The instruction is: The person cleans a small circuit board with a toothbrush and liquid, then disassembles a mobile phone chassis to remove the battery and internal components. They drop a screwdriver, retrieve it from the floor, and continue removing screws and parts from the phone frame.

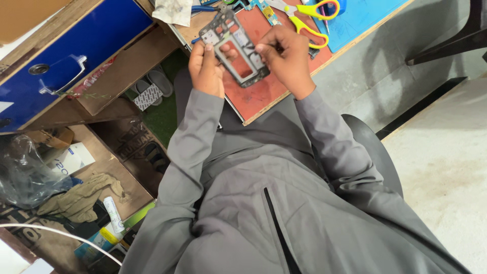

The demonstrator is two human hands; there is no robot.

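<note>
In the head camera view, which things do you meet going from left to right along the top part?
Blue drawer → left hand → grey phone frame → right hand → yellow scissors → blue mat.

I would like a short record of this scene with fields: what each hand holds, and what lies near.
left hand: grips the left edge of a grey phone frame
right hand: fingertips pinch at the frame's right edge
surface: red mat on a workbench
near: yellow-handled scissors, blue mat, blue drawer at left
clothing: grey sleeves
</note>
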